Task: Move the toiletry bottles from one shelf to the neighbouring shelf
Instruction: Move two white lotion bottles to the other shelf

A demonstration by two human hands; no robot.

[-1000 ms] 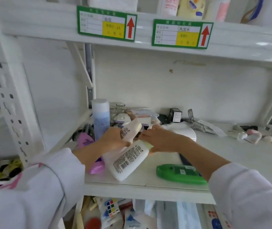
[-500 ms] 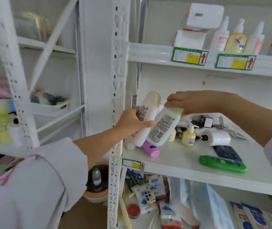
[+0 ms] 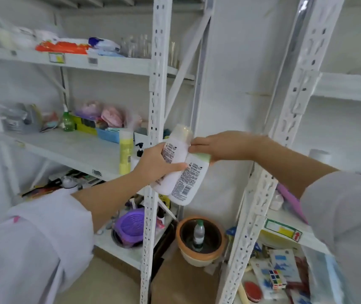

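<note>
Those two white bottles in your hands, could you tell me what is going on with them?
A person is carrying two toiletry bottles between shelf units. The left hand grips the white bottle with the pale cap; the right hand holds the green-capped bottle by its top. Both bottles are in mid-air, touching, in front of the left unit's post, not yet set down.

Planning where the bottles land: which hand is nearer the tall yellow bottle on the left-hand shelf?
Left. The left hand is just right of the yellow bottle; the right hand is farther right.
</note>
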